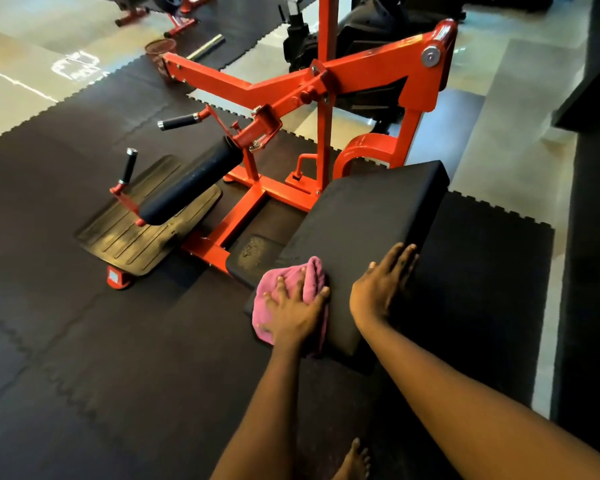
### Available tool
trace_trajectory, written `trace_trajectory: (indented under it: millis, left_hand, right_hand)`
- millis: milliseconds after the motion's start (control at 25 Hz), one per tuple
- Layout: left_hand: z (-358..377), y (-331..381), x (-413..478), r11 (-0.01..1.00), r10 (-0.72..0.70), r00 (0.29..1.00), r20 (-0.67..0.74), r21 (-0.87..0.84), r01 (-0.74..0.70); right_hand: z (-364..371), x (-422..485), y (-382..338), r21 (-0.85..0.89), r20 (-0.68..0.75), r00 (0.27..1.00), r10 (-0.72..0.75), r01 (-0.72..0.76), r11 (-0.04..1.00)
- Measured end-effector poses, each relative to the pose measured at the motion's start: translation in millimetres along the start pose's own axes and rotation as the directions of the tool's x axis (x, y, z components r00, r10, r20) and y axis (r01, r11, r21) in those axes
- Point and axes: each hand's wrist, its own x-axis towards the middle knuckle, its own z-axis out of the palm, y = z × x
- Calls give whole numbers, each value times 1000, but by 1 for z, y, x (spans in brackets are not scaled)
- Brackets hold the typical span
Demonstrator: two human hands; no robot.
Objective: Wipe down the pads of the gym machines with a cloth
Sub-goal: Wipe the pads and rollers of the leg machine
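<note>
Wiping step in hand: left hand [293, 311] pressed the pink cloth [313, 271] against the near left edge of the black seat pad [371, 209], fingers [280, 287] spread flat over the cloth, not curled round it. Right hand [381, 285] lay flat on the pad's near right side, fingers straight and close together, apparently steadying. Judgement: most of the top remained to cover. Next move called for sweeping the cloth across it under even pressure, then the roller pad [191, 185].
</note>
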Motion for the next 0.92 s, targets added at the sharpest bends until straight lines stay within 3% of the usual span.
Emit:
trace_trajectory:
  millis: [160,320,480,520,600,640,760,920]
  left_hand:
    - [-8,-28,23,998,-64,995,-79,-21,62]
    - [-23,-64,63,997,-74,990,-123,26,78]
    - [-52,-69,79,939,-314,949,-8,-148,309]
    - [-52,-65,72,959,-262,964,-56,-128,253]
    - [-36,-62,47,1000,7,982,-188,-14,-10]
    - [-21,-63,33,995,105,982,-156,17,-103]
    - [-7,-68,22,995,93,995,-45,-37,-94]
    - [-28,-72,65,993,115,986,-118,4,-115]
  right_hand:
    - [2,-9,-5,-298,129,970,-207,237,925]
    - [6,-6,-6,-435,150,965,-213,258,863]
    - [8,-5,-8,-509,150,963,-224,270,817]
    - [7,-5,-8,-512,144,964,-222,264,817]
    - [5,-6,-9,-525,146,965,-218,262,810]
    - [4,-7,-11,-532,147,966,-212,258,806]
    - [2,-7,-14,-541,152,968,-200,251,802]
    - [2,-9,-16,-559,149,970,-191,242,793]
